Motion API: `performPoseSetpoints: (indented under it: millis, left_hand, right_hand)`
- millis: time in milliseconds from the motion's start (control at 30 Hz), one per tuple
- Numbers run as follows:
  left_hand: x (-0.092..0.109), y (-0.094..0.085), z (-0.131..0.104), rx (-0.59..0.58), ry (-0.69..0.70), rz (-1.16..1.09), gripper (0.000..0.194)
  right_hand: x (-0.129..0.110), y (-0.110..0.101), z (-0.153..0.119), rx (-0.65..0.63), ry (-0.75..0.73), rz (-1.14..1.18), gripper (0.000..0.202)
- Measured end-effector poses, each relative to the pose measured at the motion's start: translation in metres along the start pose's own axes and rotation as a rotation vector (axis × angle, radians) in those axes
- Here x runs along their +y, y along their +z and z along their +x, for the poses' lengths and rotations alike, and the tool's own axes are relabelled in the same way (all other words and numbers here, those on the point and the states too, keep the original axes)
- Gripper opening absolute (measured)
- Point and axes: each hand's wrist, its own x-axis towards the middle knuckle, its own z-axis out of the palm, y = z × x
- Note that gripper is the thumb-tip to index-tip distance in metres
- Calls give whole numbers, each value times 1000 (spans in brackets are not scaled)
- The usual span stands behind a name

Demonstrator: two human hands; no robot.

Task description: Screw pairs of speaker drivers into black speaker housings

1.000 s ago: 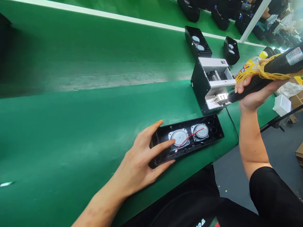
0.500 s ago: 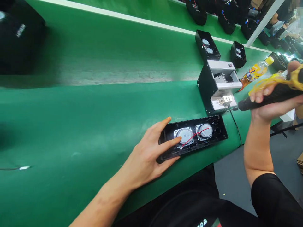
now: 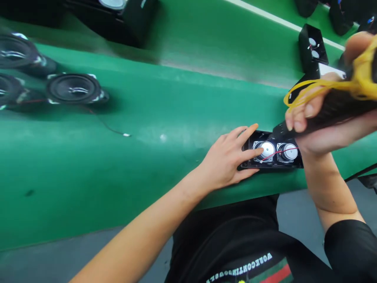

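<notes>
A long black speaker box (image 3: 273,166) lies on the green table, its inside facing up. Two round speaker drivers (image 3: 267,149) sit in it, with a thin red wire (image 3: 278,151) across them. My left hand (image 3: 229,155) grips the box's left end, fingers spread over its edges and one fingertip by the nearer driver. In my right hand (image 3: 312,114) is a black electric screwdriver (image 3: 332,114) with a yellow cord (image 3: 319,83) looped over it. Its nose reaches over the box's back edge beside the left driver; the exact tip is hard to make out.
Several loose speaker drivers (image 3: 75,89) lie at the left, one with a wire ending in a white plug (image 3: 126,135). Black boxes (image 3: 118,19) stand behind them. Another speaker box (image 3: 312,45) is at the back right, near a partly hidden white-topped machine (image 3: 331,70).
My view has swung left, bringing the loose drivers into sight. The screwdriver has come from beside the machine to over the speaker box. My left hand still grips the box's left end.
</notes>
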Motion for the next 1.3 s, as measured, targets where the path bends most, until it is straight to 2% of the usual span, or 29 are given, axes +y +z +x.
performPoseSetpoints:
  millis: [100, 167, 233, 333, 500, 667, 833, 933, 1167, 1300]
  left_hand:
    - [5, -4, 2, -27, -34, 5, 46]
    - [9, -7, 2, -45, -61, 14, 49]
    - [13, -9, 2, -58, -90, 23, 49]
    - [16, -9, 1, -69, -119, 20, 49]
    - [15, -6, 1, -61, -114, -13, 51]
    - [13, -5, 1, -44, -98, -43, 52]
    - [12, -3, 0, -38, -96, -48, 51]
    - [12, -2, 0, -40, -98, -49, 51]
    - [13, -4, 3, -43, -108, -62, 46]
    - [11, -4, 4, -51, -117, -100, 47]
  right_hand:
    - [27, 27, -7, -45, -181, 181, 64]
    - [40, 32, -9, -96, -173, 232, 53]
    - [46, 30, -10, -128, -152, 249, 49]
    - [48, 25, -8, -145, -99, 179, 56]
    - [53, 26, -4, -120, -183, 82, 61]
    - [59, 24, -4, -150, -169, 79, 58]
    - [57, 24, -5, -145, -93, 57, 74]
    - [58, 23, -5, -151, -56, 80, 73]
    - [82, 6, -4, -194, -30, 81, 76]
    - [91, 4, -10, -143, 38, 18, 79]
